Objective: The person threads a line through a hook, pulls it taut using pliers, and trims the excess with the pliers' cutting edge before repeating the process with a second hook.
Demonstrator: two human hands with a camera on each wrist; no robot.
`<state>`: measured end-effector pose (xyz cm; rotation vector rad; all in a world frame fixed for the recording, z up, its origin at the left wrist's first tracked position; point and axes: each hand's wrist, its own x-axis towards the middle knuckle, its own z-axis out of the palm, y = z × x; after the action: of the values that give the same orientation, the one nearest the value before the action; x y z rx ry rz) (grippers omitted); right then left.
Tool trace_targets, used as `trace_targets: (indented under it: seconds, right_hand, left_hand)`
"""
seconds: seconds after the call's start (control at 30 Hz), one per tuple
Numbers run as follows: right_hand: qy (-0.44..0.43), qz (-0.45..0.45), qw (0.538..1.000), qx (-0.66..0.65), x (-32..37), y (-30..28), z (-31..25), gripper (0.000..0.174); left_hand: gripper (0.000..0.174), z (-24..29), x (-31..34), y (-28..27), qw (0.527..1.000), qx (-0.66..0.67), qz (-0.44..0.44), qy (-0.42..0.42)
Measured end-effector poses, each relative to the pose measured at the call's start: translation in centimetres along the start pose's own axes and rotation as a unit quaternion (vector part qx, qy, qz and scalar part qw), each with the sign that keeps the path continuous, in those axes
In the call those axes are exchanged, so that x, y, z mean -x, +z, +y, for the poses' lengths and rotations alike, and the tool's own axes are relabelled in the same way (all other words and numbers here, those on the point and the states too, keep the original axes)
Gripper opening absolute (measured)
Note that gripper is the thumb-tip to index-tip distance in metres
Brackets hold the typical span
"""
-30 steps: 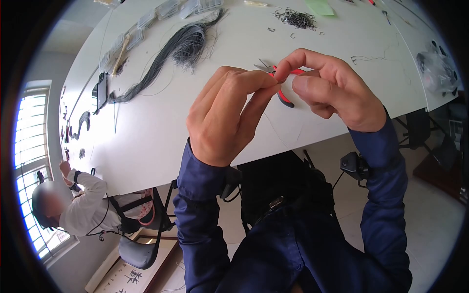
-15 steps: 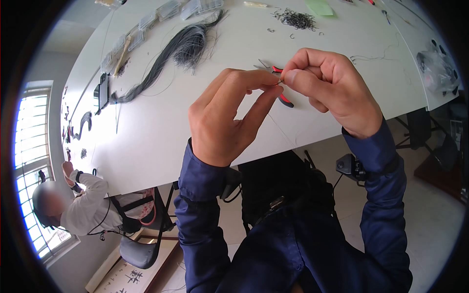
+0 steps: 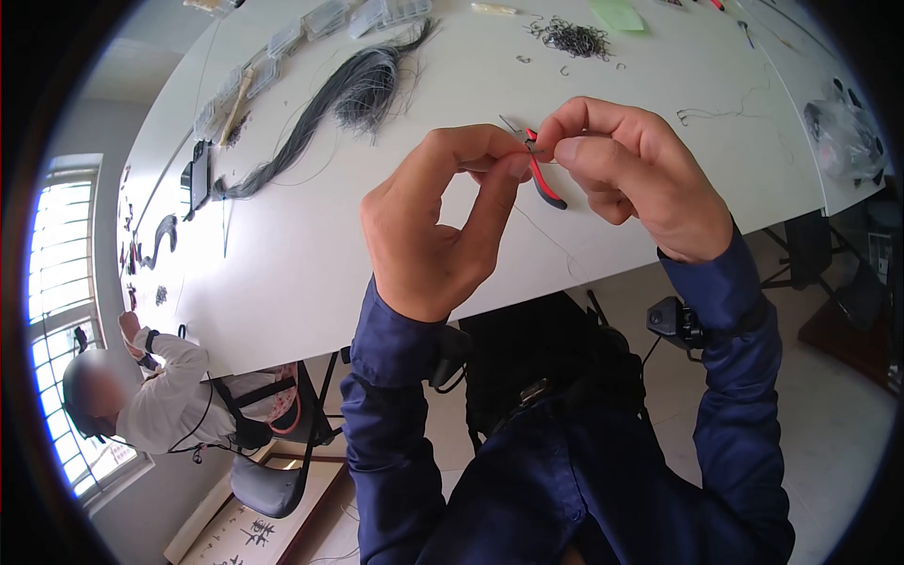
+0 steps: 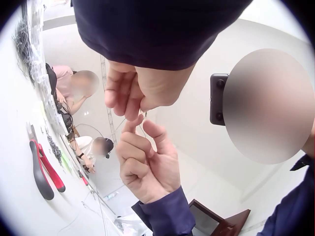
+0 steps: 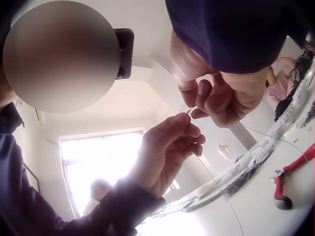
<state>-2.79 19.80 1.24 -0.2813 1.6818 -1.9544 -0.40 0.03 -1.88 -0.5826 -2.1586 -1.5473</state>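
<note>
My left hand (image 3: 419, 221) pinches a small dark fish hook (image 3: 536, 152) between thumb and index finger, above the table. Its tip pokes out beyond the fingertips. Close against it, my right hand (image 3: 650, 184) has its thumb and index finger drawn together on a thin fishing line (image 5: 275, 138), the other fingers curled in. Another stretch of line hangs below the left hand in the right wrist view. The fingertips hide most of the hook. Beneath the hands, red-and-black pliers (image 3: 548, 191) lie on the white table (image 3: 311, 273), partly covered in the head view.
A pile of dark hooks (image 3: 574, 38) lies at the back, several loose ones before it. Left of it stretches a grey bundle of line (image 3: 311, 132), with clear plastic boxes (image 3: 325, 17) behind. A plastic bag (image 3: 843, 137) sits far right. Another person (image 3: 160, 405) sits at the left.
The left thumb and index finger have shifted their pinch, and the hook's tip shows more. The right thumb has come up to the index fingertip, then drawn slightly back. The pliers lie unmoved.
</note>
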Motion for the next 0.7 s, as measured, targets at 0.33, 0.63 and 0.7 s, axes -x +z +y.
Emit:
trace_targets:
  seconds: [0.33,0.63,0.7]
  right_hand:
    - [-0.018,-0.004,1.000,0.003,-0.1,0.4,0.5,0.017]
    - [0.021,0.007,0.997,-0.080,0.4,1.6,0.6,0.020]
    - [0.025,0.026,0.996,-0.077,0.5,2.1,0.4,0.020]
  left_hand:
    - [0.013,0.2,0.0,0.5,0.999,0.028,0.037,-0.009]
    - [0.012,0.1,0.0,0.8,0.997,0.016,0.069,-0.009]
    - [0.012,0.1,-0.1,0.9,0.997,0.009,0.074,-0.004]
